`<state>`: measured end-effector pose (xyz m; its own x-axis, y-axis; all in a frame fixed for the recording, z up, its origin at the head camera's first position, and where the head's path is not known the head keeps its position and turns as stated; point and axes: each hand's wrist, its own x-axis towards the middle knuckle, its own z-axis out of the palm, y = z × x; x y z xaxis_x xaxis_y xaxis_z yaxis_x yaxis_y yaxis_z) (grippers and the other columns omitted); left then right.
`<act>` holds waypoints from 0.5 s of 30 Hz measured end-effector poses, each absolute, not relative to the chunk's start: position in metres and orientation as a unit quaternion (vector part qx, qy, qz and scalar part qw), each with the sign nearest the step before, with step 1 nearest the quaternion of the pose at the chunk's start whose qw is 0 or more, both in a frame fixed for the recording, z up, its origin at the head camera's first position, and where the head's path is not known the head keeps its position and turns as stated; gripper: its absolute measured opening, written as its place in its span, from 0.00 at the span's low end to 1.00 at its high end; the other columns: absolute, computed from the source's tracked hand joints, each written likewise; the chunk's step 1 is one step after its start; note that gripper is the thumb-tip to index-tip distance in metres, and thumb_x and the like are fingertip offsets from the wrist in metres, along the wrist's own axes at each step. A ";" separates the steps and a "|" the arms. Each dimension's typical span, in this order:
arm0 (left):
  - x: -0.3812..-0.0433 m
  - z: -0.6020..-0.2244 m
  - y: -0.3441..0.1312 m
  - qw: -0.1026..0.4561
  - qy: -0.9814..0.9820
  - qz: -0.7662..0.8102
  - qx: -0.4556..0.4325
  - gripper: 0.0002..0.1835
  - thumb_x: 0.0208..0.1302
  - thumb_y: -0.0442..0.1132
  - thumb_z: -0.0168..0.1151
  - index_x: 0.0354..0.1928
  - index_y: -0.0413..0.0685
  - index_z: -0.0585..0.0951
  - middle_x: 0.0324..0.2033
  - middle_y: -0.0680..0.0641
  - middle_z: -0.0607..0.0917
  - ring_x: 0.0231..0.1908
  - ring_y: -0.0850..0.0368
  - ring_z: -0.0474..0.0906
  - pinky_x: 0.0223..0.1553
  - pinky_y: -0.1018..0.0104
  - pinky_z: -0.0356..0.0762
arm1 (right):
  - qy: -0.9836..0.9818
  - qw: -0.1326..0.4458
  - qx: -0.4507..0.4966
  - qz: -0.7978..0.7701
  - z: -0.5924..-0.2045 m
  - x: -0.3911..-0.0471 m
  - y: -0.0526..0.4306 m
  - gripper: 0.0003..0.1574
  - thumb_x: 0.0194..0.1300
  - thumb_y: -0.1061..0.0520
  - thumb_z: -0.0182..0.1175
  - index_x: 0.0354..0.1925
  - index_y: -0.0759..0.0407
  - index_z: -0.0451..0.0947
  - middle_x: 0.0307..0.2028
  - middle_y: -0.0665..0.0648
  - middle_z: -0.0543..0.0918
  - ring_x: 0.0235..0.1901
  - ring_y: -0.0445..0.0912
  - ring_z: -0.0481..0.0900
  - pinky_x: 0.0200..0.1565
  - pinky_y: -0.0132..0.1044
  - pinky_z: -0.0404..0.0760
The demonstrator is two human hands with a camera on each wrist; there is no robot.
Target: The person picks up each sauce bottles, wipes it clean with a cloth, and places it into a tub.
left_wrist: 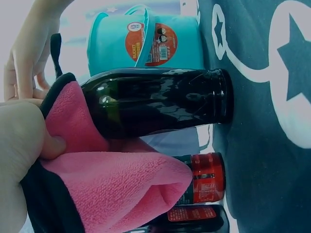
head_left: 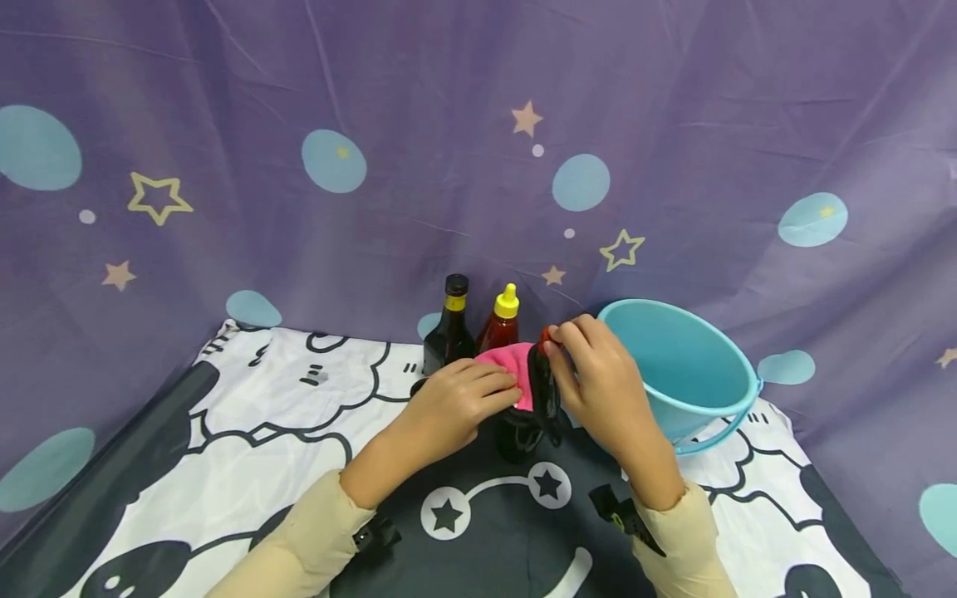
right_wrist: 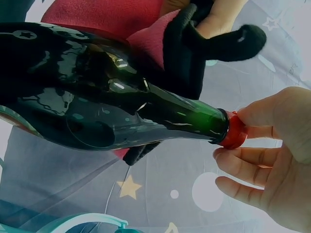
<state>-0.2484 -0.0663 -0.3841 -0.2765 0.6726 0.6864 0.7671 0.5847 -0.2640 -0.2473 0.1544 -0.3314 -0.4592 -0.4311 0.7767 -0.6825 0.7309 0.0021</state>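
A dark green glass bottle [left_wrist: 160, 102] with a red cap [right_wrist: 235, 131] stands between the two hands, its base on the cloth-covered table. At its top, my right hand [head_left: 601, 386] pinches the cap between thumb and fingers, as the right wrist view [right_wrist: 284, 160] shows. My left hand [head_left: 463, 394] grips a fluffy pink cloth [left_wrist: 121, 184] with black trim, beside the bottle's neck and shoulder. In the left wrist view the left thumb lies on the pink side, and folds of the cloth hang down next to the bottle.
Behind the hands stand a dark bottle with a black cap [head_left: 450, 332] and a red sauce bottle with a yellow nozzle [head_left: 499, 320]. A turquoise bucket [head_left: 736, 399] is close to the right hand. A purple curtain [head_left: 419, 124] hangs behind the table.
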 end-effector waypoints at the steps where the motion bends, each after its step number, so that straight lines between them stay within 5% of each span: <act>1: -0.249 -0.384 -0.066 0.396 -0.797 -0.059 -0.453 0.25 0.45 0.30 0.79 0.49 0.53 0.88 0.47 0.53 0.90 0.51 0.57 0.85 0.58 0.62 0.81 | -0.839 0.401 0.332 0.157 -0.331 -0.247 0.155 0.07 0.69 0.59 0.64 0.41 0.62 0.78 0.32 0.58 0.75 0.31 0.49 0.70 0.32 0.40 0.73; 15: -0.254 -0.384 -0.067 0.389 -0.796 -0.055 -0.460 0.21 0.46 0.27 0.76 0.43 0.54 0.89 0.41 0.55 0.90 0.46 0.58 0.84 0.52 0.63 0.82 | -0.837 0.404 0.334 0.155 -0.330 -0.250 0.156 0.08 0.67 0.59 0.65 0.40 0.62 0.78 0.31 0.57 0.74 0.30 0.49 0.69 0.31 0.39 0.71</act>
<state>-0.2543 -0.0670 -0.3843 -0.2740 0.6891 0.6709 0.7755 0.5709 -0.2697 -0.2496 0.1559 -0.3299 -0.4504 -0.4342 0.7801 -0.6842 0.7292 0.0108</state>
